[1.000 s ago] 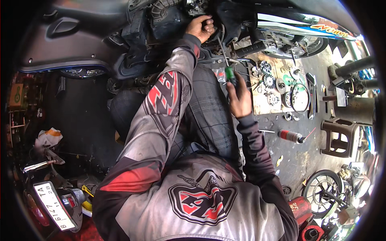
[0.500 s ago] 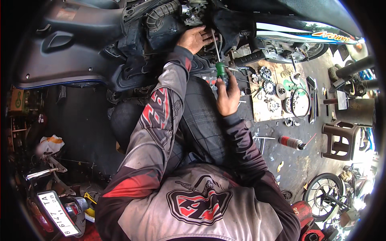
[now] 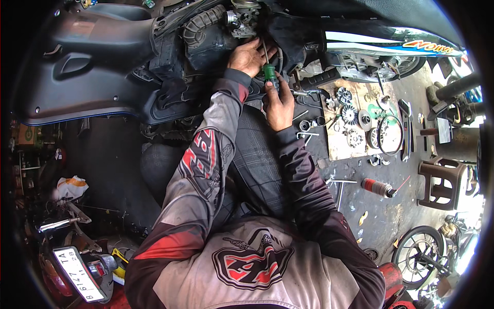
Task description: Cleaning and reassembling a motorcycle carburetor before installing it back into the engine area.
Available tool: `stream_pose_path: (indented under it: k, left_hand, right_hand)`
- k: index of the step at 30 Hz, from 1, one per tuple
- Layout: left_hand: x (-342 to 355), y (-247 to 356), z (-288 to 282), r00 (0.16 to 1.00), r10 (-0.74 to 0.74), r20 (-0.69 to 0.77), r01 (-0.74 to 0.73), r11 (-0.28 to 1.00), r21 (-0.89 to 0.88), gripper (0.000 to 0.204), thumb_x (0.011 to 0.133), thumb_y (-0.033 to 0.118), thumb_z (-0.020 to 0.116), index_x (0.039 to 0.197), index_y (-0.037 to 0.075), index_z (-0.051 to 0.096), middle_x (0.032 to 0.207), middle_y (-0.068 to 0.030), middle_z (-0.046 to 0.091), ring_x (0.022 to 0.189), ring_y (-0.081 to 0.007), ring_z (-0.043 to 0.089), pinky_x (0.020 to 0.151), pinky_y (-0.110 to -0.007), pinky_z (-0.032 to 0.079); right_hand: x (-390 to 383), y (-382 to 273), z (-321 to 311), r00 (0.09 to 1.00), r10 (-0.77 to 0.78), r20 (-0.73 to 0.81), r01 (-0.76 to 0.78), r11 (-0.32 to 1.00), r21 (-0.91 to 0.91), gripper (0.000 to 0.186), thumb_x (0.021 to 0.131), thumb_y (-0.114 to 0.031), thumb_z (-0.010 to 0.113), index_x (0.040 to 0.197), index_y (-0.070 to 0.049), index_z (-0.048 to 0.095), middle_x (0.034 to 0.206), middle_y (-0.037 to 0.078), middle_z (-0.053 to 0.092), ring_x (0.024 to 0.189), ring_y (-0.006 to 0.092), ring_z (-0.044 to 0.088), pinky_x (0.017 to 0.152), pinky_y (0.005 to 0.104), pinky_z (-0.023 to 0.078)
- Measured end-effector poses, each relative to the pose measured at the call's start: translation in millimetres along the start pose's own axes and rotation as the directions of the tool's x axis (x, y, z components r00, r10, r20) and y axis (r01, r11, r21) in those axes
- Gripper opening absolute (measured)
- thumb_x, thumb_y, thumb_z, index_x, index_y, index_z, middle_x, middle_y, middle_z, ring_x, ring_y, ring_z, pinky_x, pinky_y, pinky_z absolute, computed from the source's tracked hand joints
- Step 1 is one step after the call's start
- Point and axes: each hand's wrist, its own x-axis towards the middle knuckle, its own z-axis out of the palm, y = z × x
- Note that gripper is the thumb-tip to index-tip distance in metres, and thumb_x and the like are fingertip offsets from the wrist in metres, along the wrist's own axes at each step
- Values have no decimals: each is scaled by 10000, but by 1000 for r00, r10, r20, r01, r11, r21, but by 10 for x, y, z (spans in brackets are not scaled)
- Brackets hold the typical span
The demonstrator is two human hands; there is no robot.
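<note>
My right hand is wrapped round the green handle of a screwdriver. Its thin metal shaft points up and away into the open middle of a scooter, below the metal carburetor. Beside that shaft, my left hand is palm up with its fingers stretched out and slightly apart. The shaft crosses in front of those fingers, and where its tip rests is hard to see. A ribbed black intake hose curves just left of the carburetor, above a black box-shaped housing.
To the right, a board on the floor carries several metal discs, fan-like parts and a black belt. Nearer lie a T-shaped wrench and a red spray can. A brown plastic stool stands farther right.
My right hand has moved up and left with the screwdriver, pushing it deeper toward the scooter. My left hand stays near the shaft. The view has shifted slightly.
</note>
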Motion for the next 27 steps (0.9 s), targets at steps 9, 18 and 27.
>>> stream_pose_path:
  k: [9, 18, 27]
  left_hand:
    - [3, -14, 10, 1000, 13, 4, -13, 997, 73, 275, 1027, 159, 536, 1272, 40, 565, 1274, -99, 629, 1225, -286, 593, 1082, -486, 474]
    - [-17, -5, -15, 995, 74, 68, -82, 988, 130, 256, 989, 34, 541, 1236, 99, 563, 1244, -75, 621, 1213, -313, 597, 1016, -489, 513]
    - [16, -70, -62, 978, 196, -74, -167, 943, 289, 240, 978, -4, 516, 1192, 73, 593, 1085, -50, 649, 972, -251, 669, 785, -378, 512]
  right_hand:
    - [59, 26, -19, 987, 116, 111, -141, 959, 247, 452, 1021, -210, 606, 1410, -8, 495, 866, -21, 579, 639, 41, 451, 546, 213, 354]
    - [144, 205, -50, 980, 169, 107, -189, 955, 227, 464, 1027, -211, 606, 1434, -19, 495, 915, -19, 594, 676, 43, 472, 574, 204, 374]
    - [162, 293, -61, 975, 199, 93, -213, 963, 167, 479, 1025, -209, 607, 1470, -82, 482, 792, -22, 564, 548, 66, 463, 478, 231, 351]
